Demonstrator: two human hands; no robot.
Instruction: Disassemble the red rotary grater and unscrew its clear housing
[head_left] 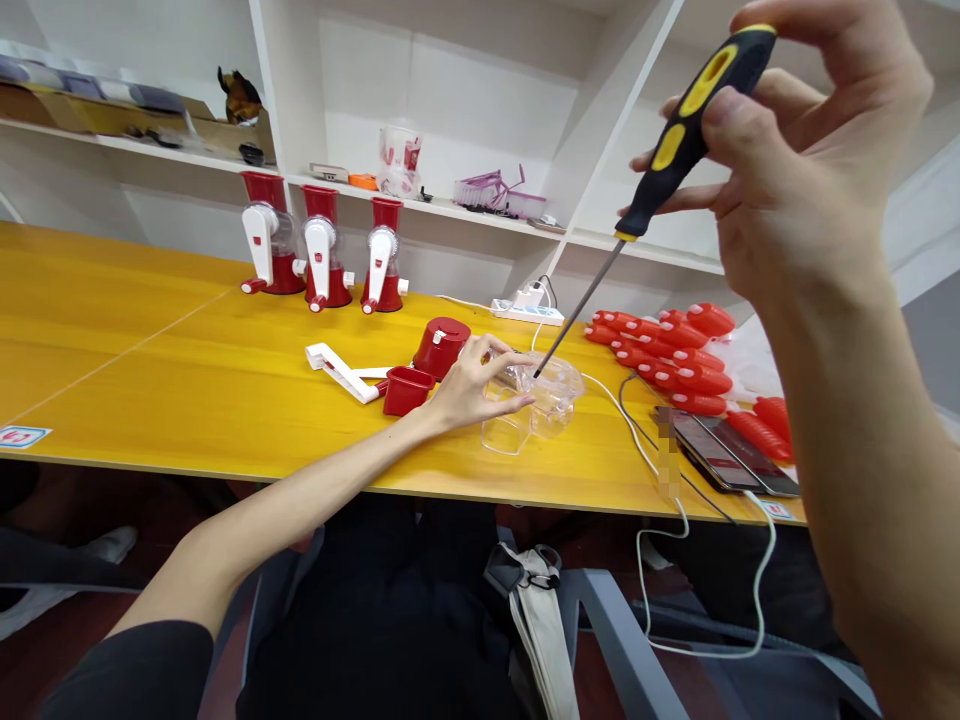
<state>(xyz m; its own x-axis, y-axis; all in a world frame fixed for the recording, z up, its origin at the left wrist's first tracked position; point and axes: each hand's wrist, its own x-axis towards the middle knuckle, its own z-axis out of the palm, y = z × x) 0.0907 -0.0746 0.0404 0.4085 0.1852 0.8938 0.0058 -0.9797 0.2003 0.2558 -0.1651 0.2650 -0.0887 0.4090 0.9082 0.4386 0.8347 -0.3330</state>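
My right hand [795,170] is closed around the black and yellow handle of a screwdriver [675,140], held high at the upper right. Its thin shaft slants down to the left, and the tip rests on a clear plastic housing [551,400] lying on the yellow table [187,380]. My left hand [472,385] reaches across the table and grips the left side of that clear housing, fingers curled over it. Just left of this hand sit a small red cup [405,390], a red round cap [441,345] and a white crank handle [337,368].
Three assembled red and white grinders [322,250] stand at the table's back. A pile of red plastic parts [675,355] lies at the right, with two phones [724,455] and white cables beside it. A power strip [525,310] sits near the wall. White shelves hold assorted items.
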